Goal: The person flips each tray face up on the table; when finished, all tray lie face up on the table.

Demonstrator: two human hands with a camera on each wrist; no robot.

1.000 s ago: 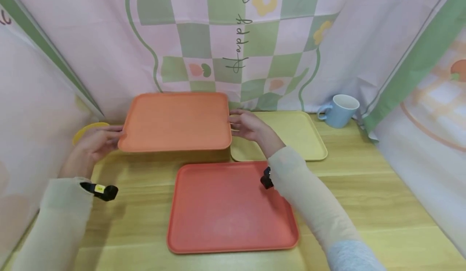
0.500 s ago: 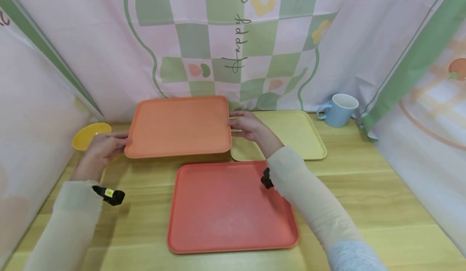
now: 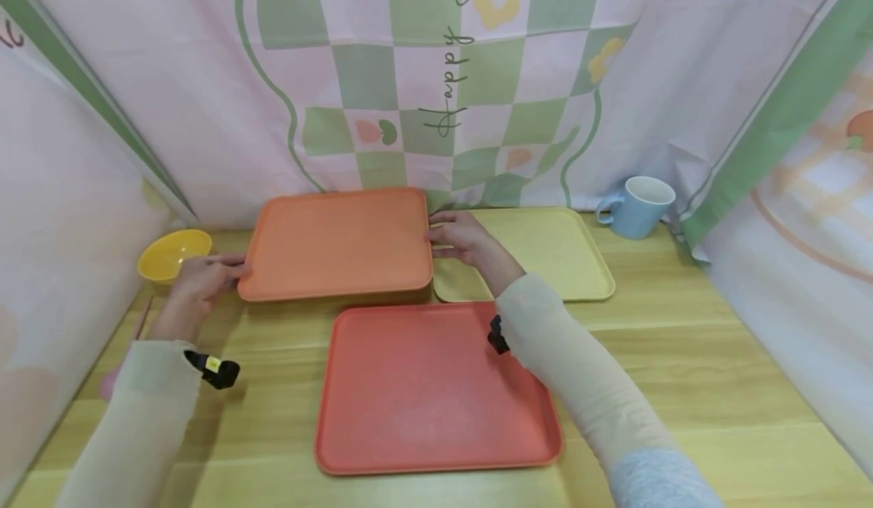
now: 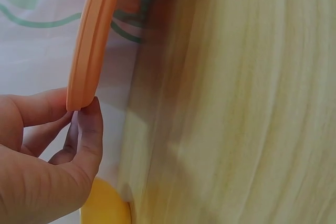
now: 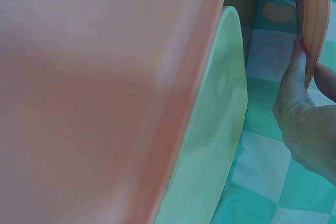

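An orange tray (image 3: 337, 246) is held up by its two short sides near the back curtain, tilted slightly. My left hand (image 3: 198, 288) pinches its left edge, thumb on one face and fingers on the other, as the left wrist view shows on the tray's rim (image 4: 92, 45). On the opposite edge my right hand (image 3: 467, 243) grips it between thumb and fingers. A gap shows between the tray and the wooden tabletop (image 4: 247, 98) in the left wrist view. The red tray (image 3: 436, 387) lies flat in front, and the pale yellow tray (image 3: 552, 250) lies behind my right hand.
A yellow bowl (image 3: 173, 250) stands at the back left, just beyond my left hand. The light blue mug (image 3: 639, 208) is in the back right corner. Something pink (image 3: 109, 383) is partly hidden by my left sleeve. Curtains (image 3: 368, 76) close in the back and sides.
The orange tray has come down and slightly right, its left side most. My left hand moved right and down with it, uncovering the yellow bowl and the pink thing. My right hand barely moved.
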